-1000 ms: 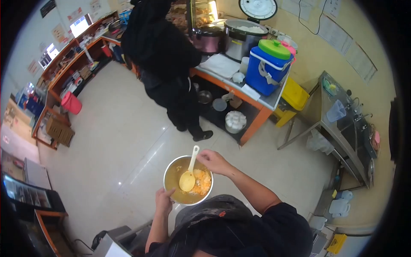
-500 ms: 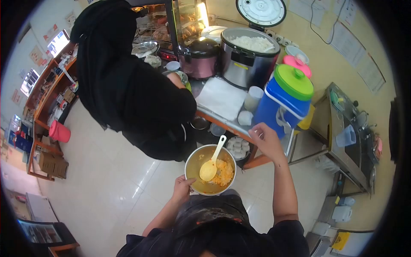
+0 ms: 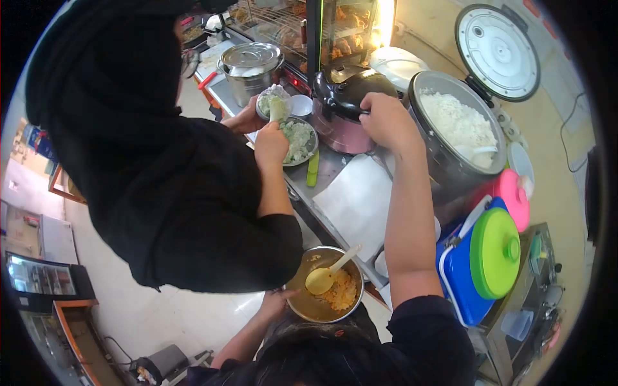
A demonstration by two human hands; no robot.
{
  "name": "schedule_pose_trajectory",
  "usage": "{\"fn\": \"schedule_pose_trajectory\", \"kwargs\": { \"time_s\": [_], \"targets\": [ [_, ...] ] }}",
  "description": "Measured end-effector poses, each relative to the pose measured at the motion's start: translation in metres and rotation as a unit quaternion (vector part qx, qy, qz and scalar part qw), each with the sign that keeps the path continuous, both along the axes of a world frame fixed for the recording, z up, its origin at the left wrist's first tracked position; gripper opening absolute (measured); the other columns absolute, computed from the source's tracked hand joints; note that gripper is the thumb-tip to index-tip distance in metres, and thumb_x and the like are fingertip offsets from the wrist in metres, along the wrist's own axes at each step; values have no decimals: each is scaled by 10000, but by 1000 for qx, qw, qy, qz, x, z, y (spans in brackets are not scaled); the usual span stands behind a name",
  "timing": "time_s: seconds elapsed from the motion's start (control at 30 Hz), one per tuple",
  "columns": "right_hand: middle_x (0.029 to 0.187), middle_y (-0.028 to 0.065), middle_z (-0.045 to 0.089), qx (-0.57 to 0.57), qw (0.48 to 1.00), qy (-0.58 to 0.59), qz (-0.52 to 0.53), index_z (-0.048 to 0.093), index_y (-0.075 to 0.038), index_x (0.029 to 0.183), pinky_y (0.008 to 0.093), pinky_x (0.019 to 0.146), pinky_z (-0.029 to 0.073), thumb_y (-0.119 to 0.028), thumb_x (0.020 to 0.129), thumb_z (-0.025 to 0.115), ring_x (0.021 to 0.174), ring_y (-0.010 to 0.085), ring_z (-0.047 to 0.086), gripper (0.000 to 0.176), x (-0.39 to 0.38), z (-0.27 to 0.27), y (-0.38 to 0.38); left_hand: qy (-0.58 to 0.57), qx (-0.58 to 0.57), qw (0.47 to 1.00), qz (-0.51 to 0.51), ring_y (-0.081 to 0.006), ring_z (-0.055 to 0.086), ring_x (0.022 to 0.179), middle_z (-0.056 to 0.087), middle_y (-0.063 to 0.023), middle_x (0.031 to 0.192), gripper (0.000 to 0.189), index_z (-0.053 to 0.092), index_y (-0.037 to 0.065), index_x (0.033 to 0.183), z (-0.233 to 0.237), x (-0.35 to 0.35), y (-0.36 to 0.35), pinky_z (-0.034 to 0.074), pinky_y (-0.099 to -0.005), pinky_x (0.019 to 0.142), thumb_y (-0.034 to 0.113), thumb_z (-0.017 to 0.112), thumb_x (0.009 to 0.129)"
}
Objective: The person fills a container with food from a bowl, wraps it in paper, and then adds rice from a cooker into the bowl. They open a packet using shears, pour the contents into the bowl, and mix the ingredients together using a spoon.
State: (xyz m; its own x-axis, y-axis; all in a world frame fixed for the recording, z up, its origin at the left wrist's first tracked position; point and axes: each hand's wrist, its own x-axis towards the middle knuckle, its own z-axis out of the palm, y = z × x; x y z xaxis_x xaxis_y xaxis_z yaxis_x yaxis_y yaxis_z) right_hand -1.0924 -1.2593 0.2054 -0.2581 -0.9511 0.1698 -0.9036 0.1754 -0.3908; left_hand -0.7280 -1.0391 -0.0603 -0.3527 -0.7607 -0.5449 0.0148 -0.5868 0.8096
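Note:
My left hand (image 3: 275, 303) grips the rim of a metal bowl (image 3: 358, 302) held close to my body. Orange-coloured rice (image 3: 341, 293) lies in the bowl, and a pale yellow rice paddle (image 3: 320, 281) rests on it with its handle over the rim. My right hand (image 3: 389, 122) is stretched forward, its fingers curled at the right edge of the black lid (image 3: 351, 93) of a pink rice cooker (image 3: 341, 134). The fingertips are partly hidden against the lid.
On my left a person in black (image 3: 174, 167) scoops greenish rice from a bowl (image 3: 297, 141). A large open cooker of white rice (image 3: 457, 122) stands at right. Nearby are white paper (image 3: 354, 193), a blue jug with a green lid (image 3: 492, 254) and a glass warmer (image 3: 347, 32).
My right hand has moved from beside the blue jug forward and left to the pink cooker's lid. My view has moved closer to the counter. The left hand stays on the bowl.

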Motion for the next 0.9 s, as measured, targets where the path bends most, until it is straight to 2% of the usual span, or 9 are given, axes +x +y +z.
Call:
{"fn": "schedule_pose_trajectory", "kwargs": {
  "time_s": [0.03, 0.13, 0.2, 0.27, 0.4, 0.53, 0.67, 0.77, 0.9],
  "targets": [
    [1005, 188, 679, -14, 1000, 23, 4, 665, -4, 1012, 410, 869, 501, -124, 805, 670, 970, 338, 647, 240, -6, -1, -13, -54, -50, 997, -15, -148, 662, 777, 695, -85, 958, 222, 669, 15, 1050, 8, -8, 1, 523, -263, 642, 16, 661, 828],
    [998, 203, 677, -49, 999, 16, 11, 666, 3, 994, 414, 866, 505, -171, 806, 677, 974, 323, 651, 256, -10, -8, -36, -13, 165, 983, 75, -209, 653, 945, 665, -121, 1085, 300, 632, 4, 1122, 36, -28, -7, 524, -330, 821, 10, 640, 822],
    [983, 217, 677, -10, 999, -41, 16, 659, 13, 935, 415, 819, 524, -203, 798, 685, 956, 308, 660, 257, 8, 5, -21, 13, 179, 978, 110, -241, 656, 978, 657, -148, 1111, 280, 653, -1, 1067, 37, -39, -8, 528, -362, 865, -33, 610, 792],
    [950, 220, 681, 49, 997, -52, 20, 649, 9, 866, 410, 765, 543, -223, 797, 685, 930, 301, 670, 244, 23, 13, 4, 45, 137, 987, 68, -234, 660, 963, 651, -128, 1124, 492, 539, 4, 1224, 38, -39, -15, 529, -346, 855, -78, 598, 742],
    [854, 160, 640, 19, 998, -49, 41, 606, -24, 976, 438, 735, 528, -278, 804, 699, 842, 346, 646, 320, 43, -26, 85, 7, 104, 992, 68, -251, 636, 1032, 637, -147, 1124, 414, 553, -18, 1184, 56, -43, -15, 514, -358, 903, -35, 642, 780],
    [855, 142, 611, 10, 994, -97, 56, 594, -51, 1017, 420, 720, 508, -300, 801, 705, 865, 336, 619, 349, 43, -30, 163, -57, -15, 996, -61, -251, 590, 1094, 590, -132, 1179, 491, 529, -5, 1234, 44, -33, -28, 481, -371, 950, -64, 629, 757],
    [905, 122, 628, -5, 986, -141, 93, 635, -67, 1042, 396, 754, 495, -288, 786, 744, 876, 317, 606, 355, 12, 24, 244, -88, -83, 989, -90, -246, 590, 1102, 610, -128, 1165, 462, 561, 0, 1197, 33, -31, -32, 490, -362, 935, -89, 615, 747],
    [936, 128, 612, 38, 997, -18, 59, 617, -63, 1035, 404, 770, 499, -227, 770, 748, 894, 322, 606, 339, -24, 94, 279, 44, 59, 995, 64, -245, 627, 1033, 641, -123, 1105, 393, 583, -7, 1146, 54, -50, -34, 516, -351, 891, -89, 597, 762],
    [958, 106, 642, 21, 997, 67, -45, 632, -70, 1080, 357, 791, 488, -204, 731, 790, 856, 259, 618, 405, -96, 168, 287, 65, 53, 996, 39, -261, 650, 976, 636, -133, 1099, 402, 575, -18, 1137, 37, -47, -34, 527, -344, 877, -89, 561, 741]
  ]
}}
